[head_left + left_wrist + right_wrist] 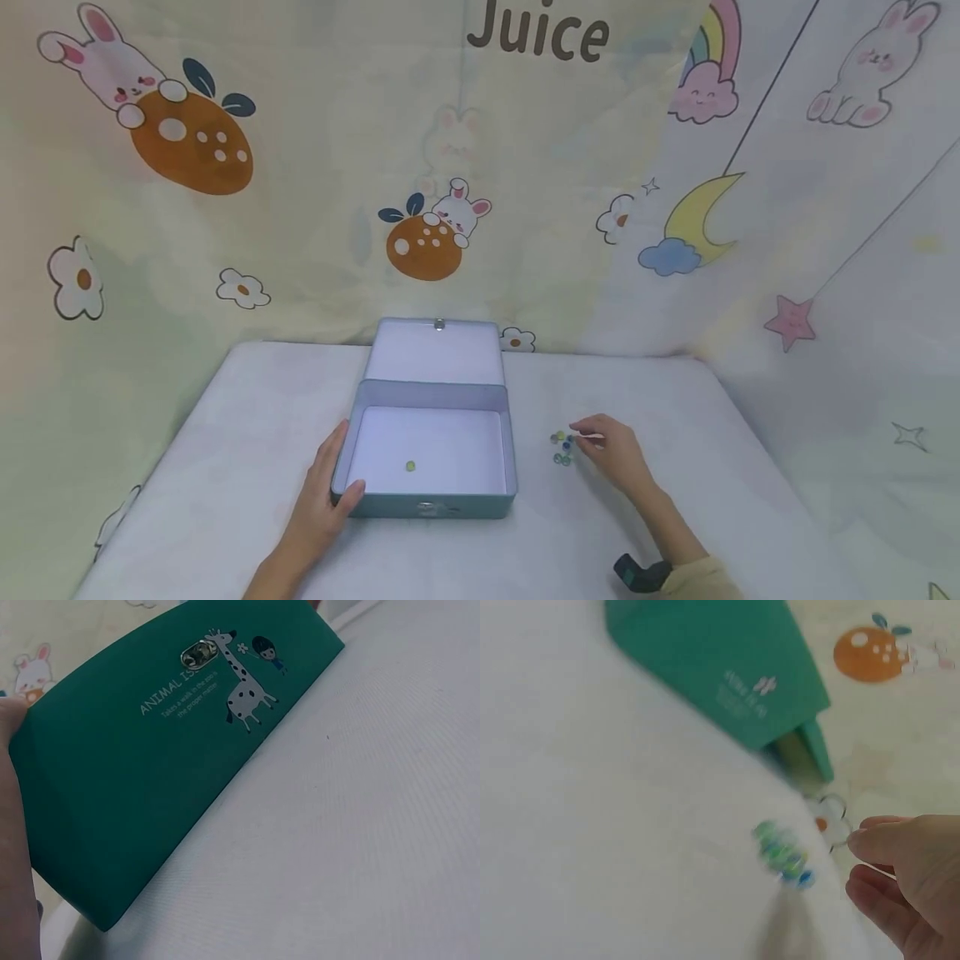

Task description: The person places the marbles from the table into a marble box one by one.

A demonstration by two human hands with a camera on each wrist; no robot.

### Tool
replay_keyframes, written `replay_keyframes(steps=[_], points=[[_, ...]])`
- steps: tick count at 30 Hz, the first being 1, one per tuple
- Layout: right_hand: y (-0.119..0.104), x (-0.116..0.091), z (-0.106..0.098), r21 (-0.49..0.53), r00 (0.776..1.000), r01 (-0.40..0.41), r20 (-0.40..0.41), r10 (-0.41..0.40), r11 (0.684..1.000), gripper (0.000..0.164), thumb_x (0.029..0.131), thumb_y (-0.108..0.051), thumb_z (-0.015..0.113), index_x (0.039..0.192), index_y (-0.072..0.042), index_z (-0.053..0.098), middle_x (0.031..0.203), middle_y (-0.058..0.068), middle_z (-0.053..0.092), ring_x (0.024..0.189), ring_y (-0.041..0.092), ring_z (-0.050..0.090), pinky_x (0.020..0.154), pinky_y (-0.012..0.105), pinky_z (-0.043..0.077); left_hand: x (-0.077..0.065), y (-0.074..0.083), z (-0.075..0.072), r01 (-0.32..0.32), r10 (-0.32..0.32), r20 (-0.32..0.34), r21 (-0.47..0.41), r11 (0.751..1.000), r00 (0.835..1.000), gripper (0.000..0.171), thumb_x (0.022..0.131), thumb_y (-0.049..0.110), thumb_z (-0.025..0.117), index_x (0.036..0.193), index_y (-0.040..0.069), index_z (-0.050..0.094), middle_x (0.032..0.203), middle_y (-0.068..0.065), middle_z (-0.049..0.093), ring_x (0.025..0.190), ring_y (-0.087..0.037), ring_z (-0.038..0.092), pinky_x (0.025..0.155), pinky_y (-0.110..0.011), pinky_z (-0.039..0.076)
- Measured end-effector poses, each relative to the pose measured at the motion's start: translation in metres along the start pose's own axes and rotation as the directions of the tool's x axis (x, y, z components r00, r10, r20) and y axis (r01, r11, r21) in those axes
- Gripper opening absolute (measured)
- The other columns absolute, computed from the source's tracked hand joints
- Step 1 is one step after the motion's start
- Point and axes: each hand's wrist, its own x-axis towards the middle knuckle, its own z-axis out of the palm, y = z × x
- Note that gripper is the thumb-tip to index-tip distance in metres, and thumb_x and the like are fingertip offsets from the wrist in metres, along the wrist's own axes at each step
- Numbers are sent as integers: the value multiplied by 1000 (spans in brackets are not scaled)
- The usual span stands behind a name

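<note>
A green tin box (pixel 480 506) stands with its lid (pixel 435 354) raised at the back, its inside pale. One yellow-green marble (pixel 410 466) lies on the box floor. My left hand (pixel 318 500) holds the box by its left side, the thumb over the front left corner. To the right of the box, several glass marbles (pixel 566 447) in green, yellow and blue lie in a small cluster on the table. My right hand (pixel 618 458) is beside them, fingertips close to the cluster. In the right wrist view a gap shows between thumb and fingers, with nothing visible in it.
A white cloth (pixel 637 400) covers the table. Behind it hangs a printed curtain (pixel 315 167) with rabbits, oranges and flowers. A dark device (pixel 641 573) sits at the right wrist. In the left wrist view, a metal clasp (pixel 199 655) marks the box front.
</note>
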Motion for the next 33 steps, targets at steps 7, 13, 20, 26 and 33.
replay_keyframes(steps=[7,13,20,26,33], points=[[20,-4,15,25,998,-56,-26,57,998,21,83,-3,68,103,-10,71,102,5,69,97,22,66,83,32,55,1,-5,-3,-27,26,-16,-12,1000,1000,80,82,12,60,152,10,22,154,-16,26,143,0,15,109,-7,8],[27,-2,19,7,999,-32,36,32,999,22,81,-1,69,100,-12,72,101,2,69,98,20,66,83,31,55,-2,-6,1,-41,41,-15,-1,999,999,81,81,11,60,152,8,21,153,-19,27,143,2,14,109,-6,7],[31,-3,24,-44,999,-7,39,8,999,22,80,-1,71,97,-14,73,96,-3,69,93,17,66,82,29,55,-4,-3,1,-25,25,-7,5,1000,1000,80,82,13,60,152,10,22,154,-16,26,143,1,14,109,-5,7],[30,-1,22,-107,998,27,64,-21,994,21,79,-2,72,96,-13,73,94,-3,68,91,15,66,81,29,55,-3,-2,1,-18,18,-1,9,1000,1000,80,83,16,60,152,12,21,154,-16,26,143,1,13,108,-6,7],[26,5,15,-162,992,62,119,-43,985,17,77,-3,73,91,-12,73,90,-4,67,87,14,65,79,29,55,0,-1,-2,-25,25,-4,3,1000,1000,79,83,16,59,152,9,22,154,-19,26,143,-1,14,108,-6,7]])
